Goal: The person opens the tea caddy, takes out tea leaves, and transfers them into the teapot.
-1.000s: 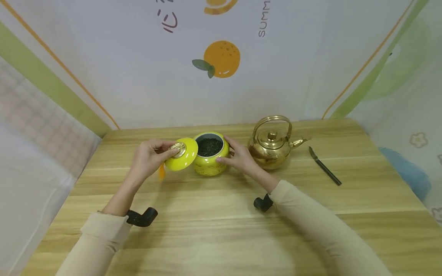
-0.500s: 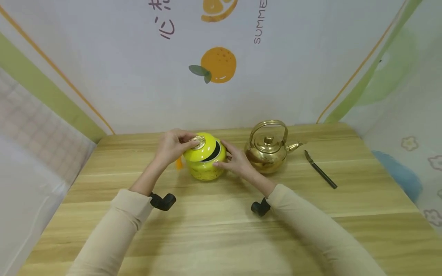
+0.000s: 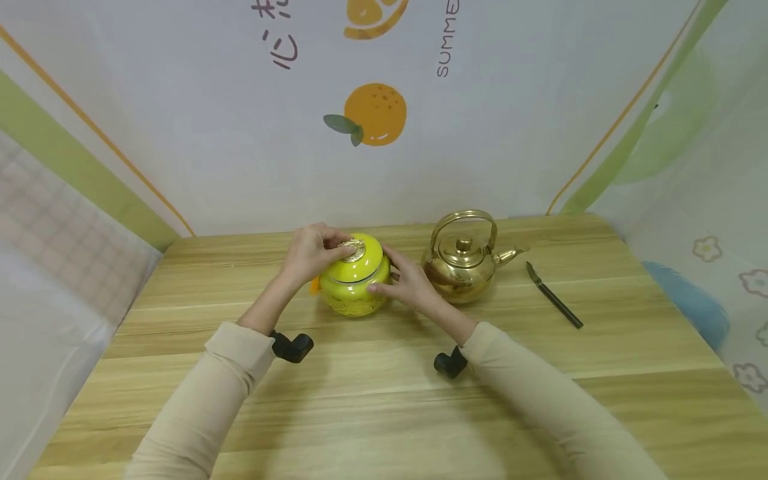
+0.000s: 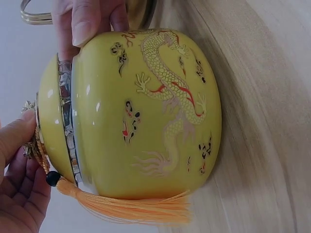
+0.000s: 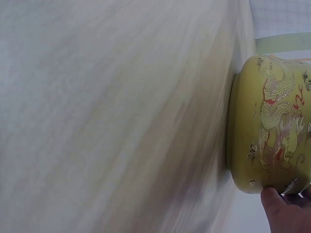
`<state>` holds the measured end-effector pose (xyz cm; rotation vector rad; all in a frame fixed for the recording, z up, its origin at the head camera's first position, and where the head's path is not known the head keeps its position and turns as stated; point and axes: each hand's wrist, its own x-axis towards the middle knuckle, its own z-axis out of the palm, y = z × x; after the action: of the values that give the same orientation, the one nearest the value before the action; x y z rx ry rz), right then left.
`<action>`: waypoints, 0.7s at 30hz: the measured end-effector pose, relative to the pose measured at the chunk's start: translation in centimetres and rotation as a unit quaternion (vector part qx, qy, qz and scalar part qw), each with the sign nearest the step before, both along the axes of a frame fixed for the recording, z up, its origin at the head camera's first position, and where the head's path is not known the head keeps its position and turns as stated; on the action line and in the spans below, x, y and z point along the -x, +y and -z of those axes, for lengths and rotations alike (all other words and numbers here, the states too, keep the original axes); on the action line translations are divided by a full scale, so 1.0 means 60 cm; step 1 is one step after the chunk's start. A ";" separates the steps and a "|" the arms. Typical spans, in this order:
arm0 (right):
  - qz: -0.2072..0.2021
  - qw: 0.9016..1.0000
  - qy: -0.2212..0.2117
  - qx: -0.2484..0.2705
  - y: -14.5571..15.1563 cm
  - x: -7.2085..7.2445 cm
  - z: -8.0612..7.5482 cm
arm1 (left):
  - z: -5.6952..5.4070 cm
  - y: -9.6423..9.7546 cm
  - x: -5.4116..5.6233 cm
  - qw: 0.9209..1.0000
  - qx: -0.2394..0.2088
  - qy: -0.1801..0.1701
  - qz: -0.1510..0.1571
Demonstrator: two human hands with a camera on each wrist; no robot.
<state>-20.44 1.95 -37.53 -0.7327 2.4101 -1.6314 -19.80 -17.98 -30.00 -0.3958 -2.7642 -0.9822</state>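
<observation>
A yellow tea jar (image 3: pixel 351 300) with a dragon design stands on the wooden table. Its domed yellow lid (image 3: pixel 373 257) sits over the mouth, and a narrow shiny band (image 4: pixel 68 126) shows between lid and jar in the left wrist view. My left hand (image 3: pixel 311 255) pinches the lid's ornate gold knob (image 3: pixel 353 251) between thumb and fingers. From the knob an orange tassel (image 4: pixel 131 206) hangs down along the jar. My right hand (image 3: pixel 413 283) grips the jar's right side, its thumb (image 5: pixel 273 199) against the wall in the right wrist view.
Just right of my right hand stands a brass kettle (image 3: pixel 459 270), its spout pointing right. Farther right lies a slim dark tool (image 3: pixel 558 300) with a pointed metal end. A printed cloth (image 3: pixel 270 160) rises behind the table (image 3: pixel 372 400).
My left hand has brought the lid rightward onto the jar, covering the dark tea leaves that showed inside. My right hand has kept hold of the jar's side.
</observation>
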 end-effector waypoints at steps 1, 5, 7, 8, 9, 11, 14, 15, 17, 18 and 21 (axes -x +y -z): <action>0.000 1.000 -0.001 0.000 0.000 0.000 0.000 | 0.000 0.001 0.000 1.000 0.002 -0.001 0.000; 0.002 1.000 -0.002 0.001 -0.001 0.001 0.001 | 0.000 0.002 -0.001 1.000 0.008 -0.006 0.000; 0.002 1.000 -0.001 0.001 -0.001 0.001 0.001 | -0.001 0.003 -0.001 1.000 0.010 -0.009 -0.001; 0.002 1.000 0.000 0.001 -0.001 0.000 0.001 | -0.002 0.003 -0.001 1.000 0.011 -0.011 -0.001; 0.001 1.000 0.000 0.001 -0.001 0.000 0.000 | -0.002 0.003 -0.001 1.000 0.014 -0.011 -0.001; 0.001 1.000 0.000 0.001 -0.001 0.000 0.000 | -0.003 0.003 -0.001 1.000 0.017 -0.013 -0.003; 0.001 1.000 -0.001 0.000 -0.001 0.000 0.000 | -0.003 0.003 -0.002 1.000 0.023 -0.014 -0.005; 0.001 1.000 -0.001 0.000 -0.001 0.000 0.000 | -0.004 0.004 -0.002 1.000 0.025 -0.014 -0.006; 0.001 1.000 -0.001 -0.001 -0.001 0.000 0.000 | -0.004 0.004 -0.003 1.000 0.026 -0.015 -0.007; 0.000 1.000 0.000 -0.001 -0.002 0.000 -0.001 | -0.005 0.005 -0.003 0.999 0.028 -0.015 -0.006; 0.000 1.000 0.003 -0.002 -0.001 0.000 -0.001 | -0.005 0.007 -0.004 0.999 0.033 -0.010 -0.006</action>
<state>-20.43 1.91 -37.48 -0.7384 2.4154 -1.6269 -19.59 -17.57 -29.69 -0.3795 -2.8202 -0.8996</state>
